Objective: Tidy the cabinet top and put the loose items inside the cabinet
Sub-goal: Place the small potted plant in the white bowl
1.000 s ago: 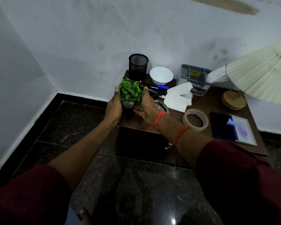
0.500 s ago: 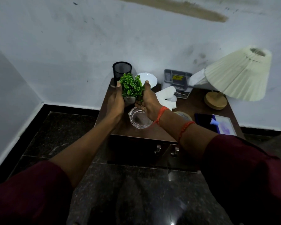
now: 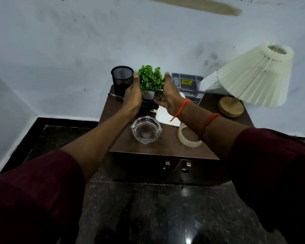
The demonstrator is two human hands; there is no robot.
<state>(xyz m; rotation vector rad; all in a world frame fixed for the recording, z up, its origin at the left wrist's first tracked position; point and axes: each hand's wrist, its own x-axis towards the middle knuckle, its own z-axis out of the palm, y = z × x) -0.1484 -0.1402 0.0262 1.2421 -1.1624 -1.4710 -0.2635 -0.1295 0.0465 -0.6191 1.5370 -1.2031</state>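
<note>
While the left hand and right hand grip the potted plant between them, at 12 o'clock over the cabinet top, a dark flat item at 1 o'clock reads "OPEL". Yellow label on the grey tray: illegible.

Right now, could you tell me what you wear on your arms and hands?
The left sleeve and right sleeve are dark maroon. The right hand wears a thin ring; an orange thread with a loose end circles that wrist, with a red beaded band farther up. The left hand shows none.
</note>
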